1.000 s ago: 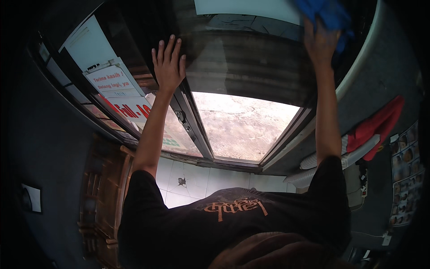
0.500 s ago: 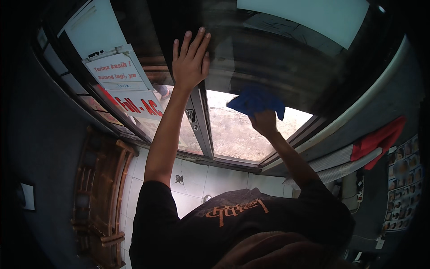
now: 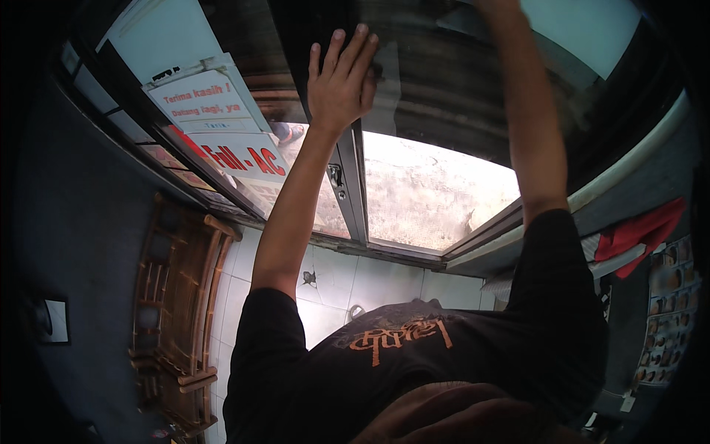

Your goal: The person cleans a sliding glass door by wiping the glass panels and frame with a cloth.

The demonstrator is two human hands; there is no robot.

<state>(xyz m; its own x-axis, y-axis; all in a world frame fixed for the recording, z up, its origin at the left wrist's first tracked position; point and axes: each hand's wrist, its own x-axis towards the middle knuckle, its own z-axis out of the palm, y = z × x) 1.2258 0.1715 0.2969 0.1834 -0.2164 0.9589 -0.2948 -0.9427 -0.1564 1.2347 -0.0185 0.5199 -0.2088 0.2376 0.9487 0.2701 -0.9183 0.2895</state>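
Note:
My left hand (image 3: 340,89) rests with fingers stretched out against the dark frame (image 3: 356,203) of a glass door, holding nothing. Below it on the frame is a metal lock (image 3: 336,176). My right forearm (image 3: 534,126) reaches up in front of the glass pane (image 3: 436,185), slightly smeared by motion. The right hand lies beyond the upper edge of the picture, so its fingers and whatever they hold are hidden. No blue cloth shows at this moment.
Paper signs with red lettering (image 3: 203,100) hang on the glass at left. A bamboo bench (image 3: 177,288) stands along the left side. White floor tiles (image 3: 325,285) lie below the door, one broken. A red cloth (image 3: 640,229) and a picture poster (image 3: 669,311) are at right.
My right arm has swung upward from the lower pane, carrying the blue cloth out of sight. My left hand stays on the door frame, while the whole view has shifted slightly.

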